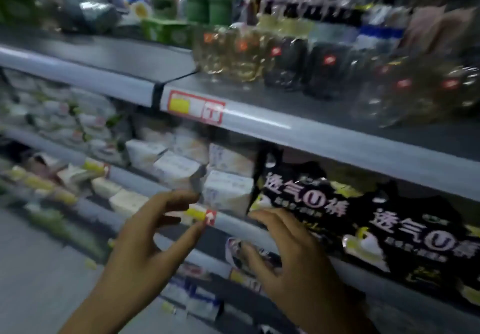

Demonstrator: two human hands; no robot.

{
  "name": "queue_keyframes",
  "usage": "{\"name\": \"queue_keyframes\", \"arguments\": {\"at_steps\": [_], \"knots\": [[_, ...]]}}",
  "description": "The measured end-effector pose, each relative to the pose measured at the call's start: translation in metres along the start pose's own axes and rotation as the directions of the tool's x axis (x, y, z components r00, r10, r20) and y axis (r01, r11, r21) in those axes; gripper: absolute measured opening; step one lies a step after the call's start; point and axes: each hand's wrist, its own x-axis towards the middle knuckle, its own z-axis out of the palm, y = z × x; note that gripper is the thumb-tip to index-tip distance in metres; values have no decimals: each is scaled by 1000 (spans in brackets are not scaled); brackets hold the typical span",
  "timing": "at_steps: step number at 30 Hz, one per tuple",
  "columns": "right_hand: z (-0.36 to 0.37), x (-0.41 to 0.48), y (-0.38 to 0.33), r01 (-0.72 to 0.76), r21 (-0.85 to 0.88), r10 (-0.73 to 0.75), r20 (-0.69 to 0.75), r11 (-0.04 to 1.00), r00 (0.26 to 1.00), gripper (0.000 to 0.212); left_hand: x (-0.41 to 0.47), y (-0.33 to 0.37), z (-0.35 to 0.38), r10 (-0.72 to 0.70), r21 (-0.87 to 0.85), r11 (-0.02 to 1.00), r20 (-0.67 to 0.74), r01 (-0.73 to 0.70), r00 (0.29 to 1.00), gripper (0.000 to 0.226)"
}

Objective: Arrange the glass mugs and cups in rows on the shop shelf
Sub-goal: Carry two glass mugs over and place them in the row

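Note:
Glass mugs and cups stand on the grey upper shelf (259, 123). Amber ones (228, 53) are on the left, dark ones (306, 68) in the middle and clear ones (405, 94) at the right, all blurred. Well below them, my left hand (145, 245) and my right hand (293, 255) hover in front of the lower shelves. Their fingers are spread and loosely bent, and they hold nothing. Neither hand touches any glass.
Black packs with white lettering (363, 219) fill the shelf under the glasses. White wrapped packs (181, 167) lie to their left. Green boxes and bottles (181, 21) stand behind on the top shelf. A red and yellow price tag (194, 106) marks the shelf edge.

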Motion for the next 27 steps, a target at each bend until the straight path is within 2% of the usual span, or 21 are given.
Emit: {"name": "queue_keyframes", "arguments": {"at_steps": [2, 5, 8, 12, 16, 22, 27], "knots": [[49, -5, 1, -69, 58, 59, 150, 996, 987, 49, -29, -36, -11, -119, 36, 992, -87, 122, 989, 41], [114, -11, -11, -112, 119, 75, 281, 987, 957, 49, -69, -81, -34, -217, 141, 958, -213, 250, 953, 42], [173, -6, -39, -99, 121, 39, 419, 988, 907, 55, -104, -122, -61, -313, 232, 898, -262, 374, 913, 41], [250, 16, -96, -38, 154, -48, 522, 987, 851, 55, -138, -178, -117, -430, 231, 813, -380, 535, 819, 47], [325, 42, -181, 37, 183, -131, 534, 982, 835, 61, -157, -237, -199, -467, 230, 754, -470, 615, 749, 48], [415, 95, -319, 136, 237, -243, 516, 962, 821, 52, -156, -309, -338, -464, 198, 752, -518, 629, 719, 49], [486, 143, -401, 192, 241, -299, 566, 951, 768, 54, -134, -369, -428, -494, 161, 740, -527, 653, 691, 49]]}}
